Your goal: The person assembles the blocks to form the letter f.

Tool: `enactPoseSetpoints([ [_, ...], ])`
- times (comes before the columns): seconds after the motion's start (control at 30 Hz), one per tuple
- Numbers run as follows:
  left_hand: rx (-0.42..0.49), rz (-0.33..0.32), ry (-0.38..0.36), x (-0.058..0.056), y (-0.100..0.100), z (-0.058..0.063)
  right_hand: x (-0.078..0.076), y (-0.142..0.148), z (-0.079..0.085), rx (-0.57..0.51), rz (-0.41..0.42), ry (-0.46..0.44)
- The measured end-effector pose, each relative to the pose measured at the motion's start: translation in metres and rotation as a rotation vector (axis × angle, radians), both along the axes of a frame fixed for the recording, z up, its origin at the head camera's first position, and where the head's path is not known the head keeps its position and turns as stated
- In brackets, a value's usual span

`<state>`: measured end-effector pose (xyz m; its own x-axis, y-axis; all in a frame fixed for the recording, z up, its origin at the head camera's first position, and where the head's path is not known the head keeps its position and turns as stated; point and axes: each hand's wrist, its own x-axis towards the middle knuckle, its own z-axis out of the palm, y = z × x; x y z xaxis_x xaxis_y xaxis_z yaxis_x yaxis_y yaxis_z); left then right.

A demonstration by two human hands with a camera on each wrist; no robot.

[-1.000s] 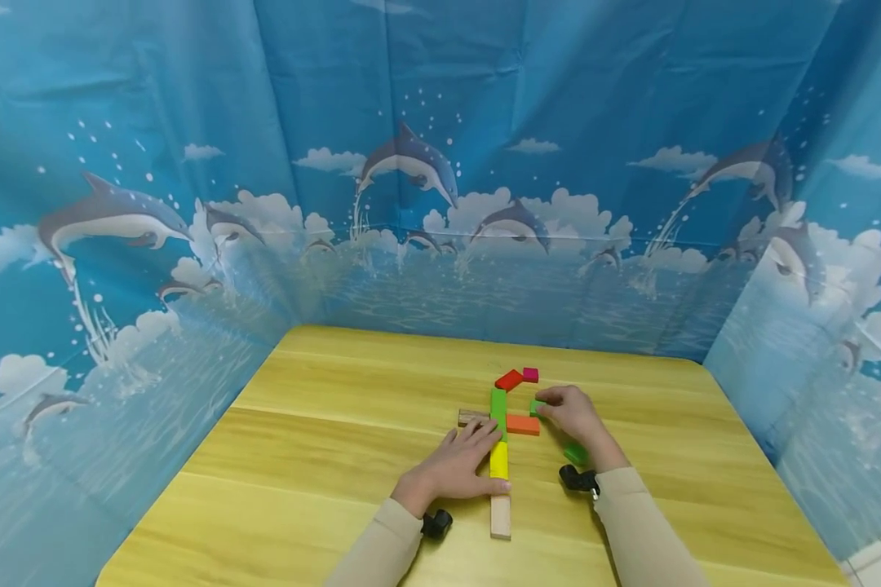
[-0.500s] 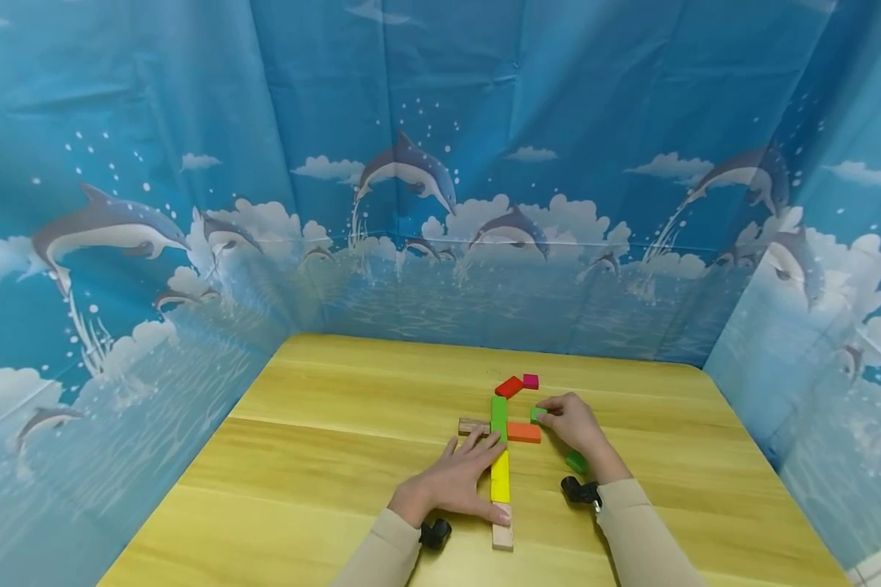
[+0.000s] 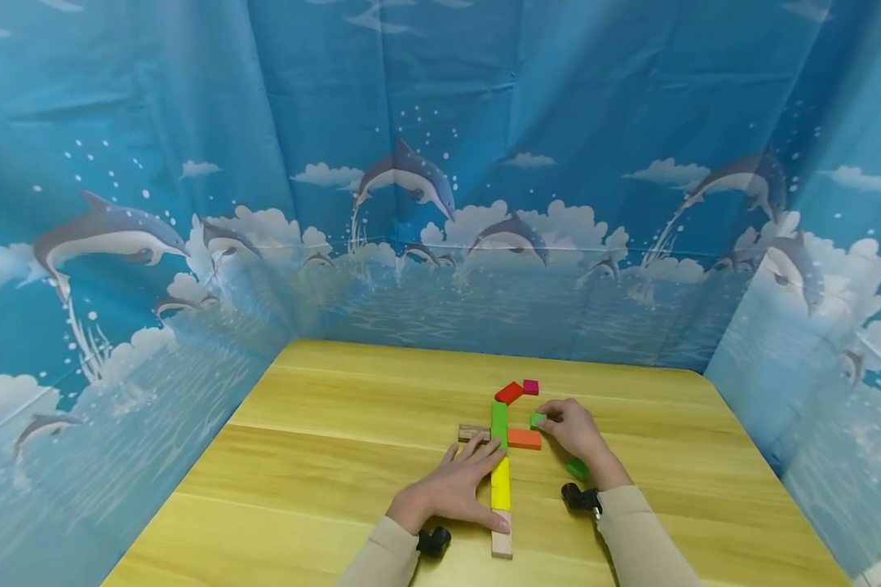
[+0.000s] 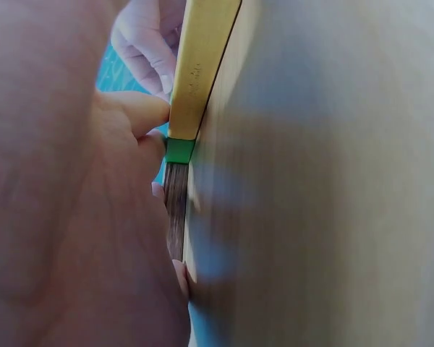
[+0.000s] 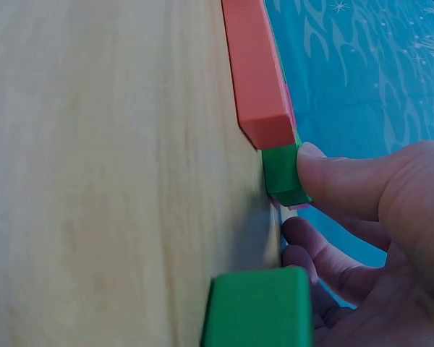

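A row of blocks lies end to end on the table: green (image 3: pixel 499 414), yellow (image 3: pixel 500 483) and pale wood (image 3: pixel 502 548). My left hand (image 3: pixel 448 492) rests across it, fingers spread, fingertips at the green block and thumb on the pale one. A dark brown wooden block (image 3: pixel 471 432) sticks out to the left, and an orange block (image 3: pixel 524 439) to the right. Just beyond the orange block, my right hand (image 3: pixel 574 425) pinches a small green block (image 5: pixel 282 173) between thumb and fingers. Its far side is hidden in the right wrist view.
Beyond the row lie a tilted red block (image 3: pixel 509 394) and a small magenta block (image 3: pixel 531 387). Another green block (image 3: pixel 577 469) sits under my right forearm. A dolphin-print curtain (image 3: pixel 426 302) hangs behind the wooden table (image 3: pixel 279 456).
My left thumb has slid from the yellow block's near end onto the pale block. The right hand keeps its pinch on the small green block. The head view has tilted slightly upward.
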<state>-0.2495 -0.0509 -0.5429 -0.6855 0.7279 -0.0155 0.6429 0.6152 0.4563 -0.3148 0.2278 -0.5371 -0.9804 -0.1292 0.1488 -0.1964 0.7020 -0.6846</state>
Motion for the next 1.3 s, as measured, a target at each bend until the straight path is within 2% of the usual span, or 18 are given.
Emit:
enactPoseSetpoints([
  [0.3,0.021,-0.013,0.017,0.001,-0.001,-0.002,0.002,-0.001,-0.002,-0.04,-0.012,0.021],
  [0.47,0.019,-0.019,0.019,-0.002,-0.002,0.003,-0.001,0.001,0.001,-0.082,-0.017,0.013],
  [0.63,0.017,-0.013,0.017,-0.002,0.0,0.004,-0.003,0.006,-0.001,-0.091,-0.045,0.017],
  [0.83,0.015,-0.005,0.002,0.003,0.0,0.0,-0.002,0.009,-0.006,-0.103,-0.09,-0.009],
  [1.03,0.025,-0.013,-0.013,0.002,0.0,-0.002,-0.004,0.01,-0.009,-0.13,-0.114,-0.009],
  [1.3,0.026,0.003,-0.022,0.002,0.004,0.004,-0.011,0.012,-0.005,-0.126,-0.153,-0.017],
])
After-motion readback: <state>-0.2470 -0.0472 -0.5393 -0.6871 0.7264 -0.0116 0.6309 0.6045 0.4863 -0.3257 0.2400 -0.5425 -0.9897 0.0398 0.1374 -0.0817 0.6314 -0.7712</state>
